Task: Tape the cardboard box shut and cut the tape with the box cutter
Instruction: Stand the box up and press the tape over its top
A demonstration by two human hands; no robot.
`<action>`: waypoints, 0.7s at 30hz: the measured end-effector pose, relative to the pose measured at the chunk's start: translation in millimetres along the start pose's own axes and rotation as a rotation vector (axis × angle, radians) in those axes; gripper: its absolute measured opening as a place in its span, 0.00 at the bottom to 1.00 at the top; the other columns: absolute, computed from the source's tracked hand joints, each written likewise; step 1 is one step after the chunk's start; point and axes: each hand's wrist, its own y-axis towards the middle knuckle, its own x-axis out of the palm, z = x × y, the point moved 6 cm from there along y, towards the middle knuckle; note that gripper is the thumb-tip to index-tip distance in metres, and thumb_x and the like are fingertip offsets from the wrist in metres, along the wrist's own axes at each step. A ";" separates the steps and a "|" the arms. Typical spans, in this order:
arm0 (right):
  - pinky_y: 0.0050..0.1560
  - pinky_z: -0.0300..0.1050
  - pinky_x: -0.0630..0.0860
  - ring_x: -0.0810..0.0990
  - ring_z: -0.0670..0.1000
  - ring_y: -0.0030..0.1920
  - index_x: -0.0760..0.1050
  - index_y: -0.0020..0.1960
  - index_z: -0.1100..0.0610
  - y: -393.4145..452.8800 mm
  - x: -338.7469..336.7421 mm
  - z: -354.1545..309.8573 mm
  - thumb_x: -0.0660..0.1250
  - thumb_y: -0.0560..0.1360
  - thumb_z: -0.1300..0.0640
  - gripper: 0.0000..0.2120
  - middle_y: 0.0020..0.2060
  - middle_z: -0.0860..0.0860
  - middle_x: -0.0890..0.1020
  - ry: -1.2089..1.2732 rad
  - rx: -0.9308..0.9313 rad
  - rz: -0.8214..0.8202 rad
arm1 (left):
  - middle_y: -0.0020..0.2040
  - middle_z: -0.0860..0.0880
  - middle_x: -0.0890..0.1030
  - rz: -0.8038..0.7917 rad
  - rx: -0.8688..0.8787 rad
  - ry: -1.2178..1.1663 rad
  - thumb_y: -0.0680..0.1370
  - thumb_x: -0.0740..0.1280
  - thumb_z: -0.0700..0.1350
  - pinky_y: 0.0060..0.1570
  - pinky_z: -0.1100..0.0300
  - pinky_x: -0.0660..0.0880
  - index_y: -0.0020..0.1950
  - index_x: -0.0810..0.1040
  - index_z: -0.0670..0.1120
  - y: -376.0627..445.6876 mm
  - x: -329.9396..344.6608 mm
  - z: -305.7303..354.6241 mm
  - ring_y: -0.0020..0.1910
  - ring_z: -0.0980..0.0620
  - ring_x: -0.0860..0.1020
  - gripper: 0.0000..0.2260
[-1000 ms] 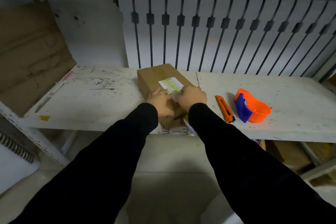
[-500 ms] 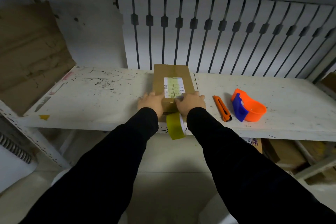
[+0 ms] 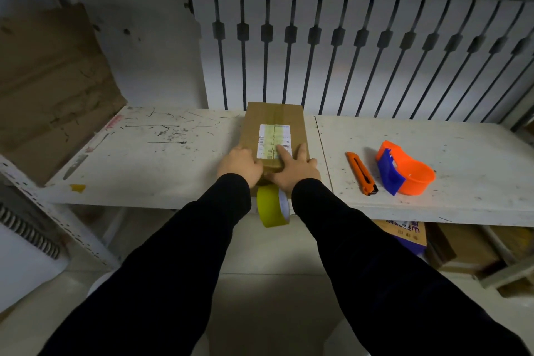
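Brown cardboard box (image 3: pixel 274 120), taped lengthwise, white label (image 3: pixel 274 141).

A white shipping label (image 3: pixel 274 141) on top of the cardboard box (image 3: pixel 274 136) carries barcodes and small print, none of it legible. Under the table (image 3: pixel 433 153), a blue-and-white carton (image 3: pixel 406 233) shows printed characters too blurred to read. No brand, number or sign can be made out.
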 end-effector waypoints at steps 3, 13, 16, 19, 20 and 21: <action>0.64 0.54 0.68 0.59 0.63 0.71 0.48 0.74 0.40 1.3 -1.6 2.7 0.62 0.75 0.41 0.33 0.76 0.56 0.46 -0.052 0.009 0.013 | 0.66 0.43 0.73 0.041 0.040 0.014 0.80 0.56 0.49 0.54 0.55 0.73 0.66 0.73 0.43 -0.8 3.7 -1.2 0.60 0.44 0.75 0.18; 0.59 0.52 0.72 0.68 0.61 0.63 0.56 0.72 0.41 9.4 -2.2 7.9 0.66 0.74 0.51 0.31 0.71 0.57 0.58 -0.014 0.006 0.064 | 0.60 0.44 0.76 -0.001 0.095 0.148 0.73 0.61 0.66 0.49 0.57 0.74 0.65 0.73 0.44 4.5 10.6 0.8 0.56 0.45 0.77 0.30; 0.58 0.52 0.73 0.69 0.61 0.62 0.58 0.71 0.42 8.9 -2.7 6.3 0.67 0.74 0.54 0.30 0.69 0.56 0.61 0.000 0.009 0.077 | 0.58 0.43 0.77 -0.018 0.087 0.114 0.72 0.64 0.64 0.48 0.57 0.73 0.63 0.74 0.43 6.2 11.1 0.0 0.55 0.44 0.77 0.29; 0.60 0.52 0.73 0.70 0.61 0.61 0.59 0.71 0.42 11.3 -5.5 6.4 0.65 0.74 0.59 0.30 0.69 0.56 0.61 0.046 0.021 0.064 | 0.57 0.42 0.78 -0.035 0.055 0.081 0.71 0.67 0.61 0.45 0.57 0.71 0.62 0.75 0.42 8.1 11.6 -0.9 0.54 0.44 0.78 0.28; 0.61 0.52 0.73 0.70 0.61 0.62 0.60 0.71 0.42 13.3 -6.2 6.4 0.65 0.74 0.59 0.30 0.69 0.55 0.61 0.057 0.023 0.046 | 0.56 0.42 0.79 -0.036 0.049 0.075 0.71 0.67 0.61 0.44 0.57 0.71 0.62 0.75 0.42 8.3 11.7 -0.9 0.54 0.44 0.78 0.28; 0.62 0.53 0.73 0.71 0.61 0.62 0.60 0.71 0.43 15.0 -6.2 5.9 0.65 0.74 0.58 0.29 0.69 0.55 0.61 0.066 0.021 0.021 | 0.55 0.43 0.79 -0.028 0.046 0.073 0.71 0.68 0.61 0.43 0.58 0.70 0.61 0.76 0.42 8.3 11.2 -1.0 0.53 0.44 0.78 0.28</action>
